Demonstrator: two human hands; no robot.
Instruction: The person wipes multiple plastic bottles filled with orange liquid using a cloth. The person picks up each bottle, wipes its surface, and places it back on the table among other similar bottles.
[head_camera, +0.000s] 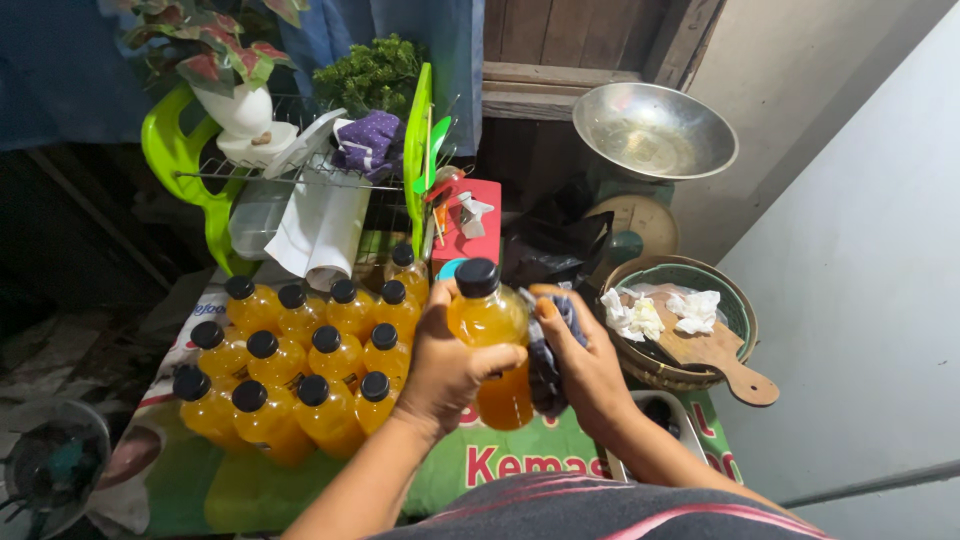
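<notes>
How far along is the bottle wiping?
Done, by the look of it: capped orange bottles grouped on the table. In hand: left hand grips one bottle; right hand presses a dark cloth to it. Left: cannot tell which grouped bottles are wiped.

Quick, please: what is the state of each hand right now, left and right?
Left hand: closed around an orange bottle with a black cap.
Right hand: closed on a dark cloth, pressed against the bottle.

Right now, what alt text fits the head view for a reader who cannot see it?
The left hand grips a plastic bottle of orange liquid with a black cap while the right hand presses a dark cloth against it. More orange capped bottles stand clustered at left.
</notes>
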